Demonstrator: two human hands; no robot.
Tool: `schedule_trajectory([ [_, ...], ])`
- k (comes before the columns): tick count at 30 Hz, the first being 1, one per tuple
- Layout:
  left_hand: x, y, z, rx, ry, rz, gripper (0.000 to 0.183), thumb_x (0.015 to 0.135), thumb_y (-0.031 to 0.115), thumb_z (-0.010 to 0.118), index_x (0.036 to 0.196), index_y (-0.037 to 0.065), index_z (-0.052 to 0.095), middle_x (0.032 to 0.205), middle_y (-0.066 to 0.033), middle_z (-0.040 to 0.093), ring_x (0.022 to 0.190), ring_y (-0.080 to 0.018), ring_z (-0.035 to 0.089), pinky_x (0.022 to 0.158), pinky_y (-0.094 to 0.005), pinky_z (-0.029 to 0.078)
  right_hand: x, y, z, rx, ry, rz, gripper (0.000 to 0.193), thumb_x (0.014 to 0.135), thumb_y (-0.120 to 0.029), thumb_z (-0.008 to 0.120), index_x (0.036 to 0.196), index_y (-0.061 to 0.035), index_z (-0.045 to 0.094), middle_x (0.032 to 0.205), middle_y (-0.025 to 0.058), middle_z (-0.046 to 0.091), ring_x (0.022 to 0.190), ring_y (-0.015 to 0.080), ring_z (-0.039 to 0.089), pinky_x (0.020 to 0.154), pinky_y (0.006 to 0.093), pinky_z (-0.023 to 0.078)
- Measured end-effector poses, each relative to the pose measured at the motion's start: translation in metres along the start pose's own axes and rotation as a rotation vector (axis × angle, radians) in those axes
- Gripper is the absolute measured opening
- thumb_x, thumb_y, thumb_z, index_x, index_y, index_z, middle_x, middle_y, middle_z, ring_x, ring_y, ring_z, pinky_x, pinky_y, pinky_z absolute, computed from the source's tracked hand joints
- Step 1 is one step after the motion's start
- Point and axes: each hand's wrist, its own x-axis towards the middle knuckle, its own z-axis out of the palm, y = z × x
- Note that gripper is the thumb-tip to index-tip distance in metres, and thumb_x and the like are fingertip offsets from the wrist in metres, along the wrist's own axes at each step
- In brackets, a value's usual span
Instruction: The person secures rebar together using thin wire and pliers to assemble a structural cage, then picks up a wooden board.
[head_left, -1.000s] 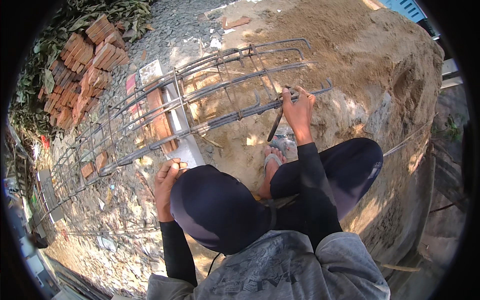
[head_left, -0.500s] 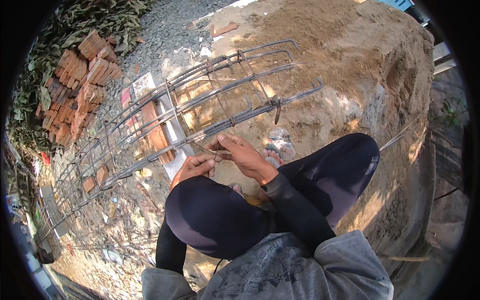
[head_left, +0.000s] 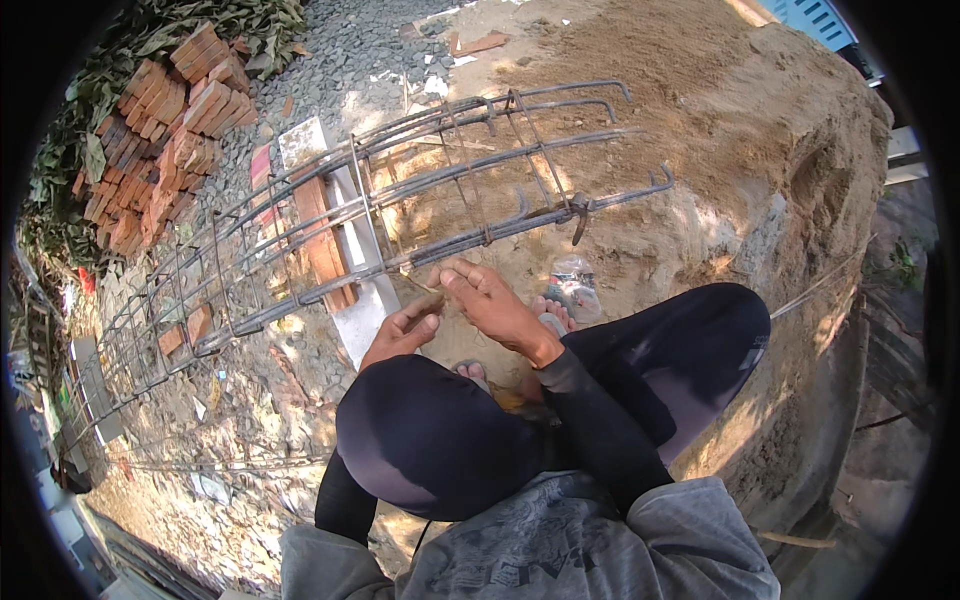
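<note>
A long cage of steel reinforcing bars (head_left: 440, 180) lies slanting across the ground ahead of me, its bent ends at the right. Close to its near bars, my right hand (head_left: 490, 308) pinches a thin piece of tie wire (head_left: 418, 280), which reaches toward the bar and a thin upright stirrup. Just left of it and lower, my left hand (head_left: 402, 332) has its fingers curled with thumb against forefinger; whatever lies in that pinch is too small to make out. A dark, rusty hand tool (head_left: 580, 215) hangs on the near bars to the right.
Under the cage lie a white-grey board (head_left: 365, 318) and a reddish wooden block (head_left: 322, 235). Stacked bricks (head_left: 165, 150) stand at the far left beside grey gravel (head_left: 340, 50). A clear plastic bag (head_left: 574, 285) sits by my feet. Sandy soil (head_left: 720, 130) rises at the right.
My hands have drawn apart from each other, the left dropping slightly below the right. The wire end now sits nearer the bar. The whole view has shifted a little.
</note>
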Motion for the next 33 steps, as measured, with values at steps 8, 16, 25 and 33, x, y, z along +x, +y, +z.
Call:
schedule_trajectory([
  [8, -0.036, 0.018, -0.011, 0.092, 0.283, -0.069, 0.036, 0.098, 0.028, 0.07, 0.117, -0.002, 0.063, 0.101, -0.0079, 0.069, 0.088, -0.0119, 0.065, 0.08, -0.0268, 0.054, -0.023, -0.003, 0.021, -0.878, -0.06, 0.048, 0.028, 0.103, -0.028, 0.055, 0.11, -0.0042, 0.068, 0.097, 0.0178, 0.072, 0.083, 0.0318, 0.067, 0.077, 0.0401, 0.051],
  [16, -0.015, -0.028, -0.033, -0.441, 0.081, -0.123, 0.039, 0.103, 0.034, 0.063, 0.122, 0.0, 0.064, 0.103, -0.0051, 0.069, 0.084, -0.0106, 0.065, 0.08, -0.0265, 0.055, -0.028, 0.007, 0.008, -0.916, 0.056, -0.26, 0.022, 0.098, -0.016, 0.062, 0.115, -0.0057, 0.072, 0.097, 0.0201, 0.073, 0.087, 0.0374, 0.071, 0.077, 0.041, 0.054],
  [25, -0.021, -0.021, -0.015, -0.51, -0.114, -0.207, 0.041, 0.101, 0.032, 0.064, 0.128, 0.002, 0.06, 0.1, -0.0099, 0.066, 0.1, -0.0195, 0.063, 0.088, -0.0334, 0.053, -0.04, 0.002, 0.002, -0.937, -0.015, -0.324, 0.022, 0.093, -0.011, 0.065, 0.113, -0.0087, 0.072, 0.097, 0.0172, 0.073, 0.088, 0.0384, 0.069, 0.077, 0.0421, 0.055],
  [33, -0.002, -0.036, -0.034, -0.541, -0.092, -0.056, 0.021, 0.101, 0.019, 0.065, 0.114, 0.002, 0.068, 0.098, -0.0073, 0.072, 0.092, -0.0177, 0.068, 0.087, -0.0291, 0.057, -0.043, 0.012, 0.002, -0.996, 0.154, -0.411, 0.019, 0.093, -0.013, 0.067, 0.111, -0.0093, 0.071, 0.093, 0.0159, 0.072, 0.084, 0.0372, 0.069, 0.072, 0.0424, 0.054],
])
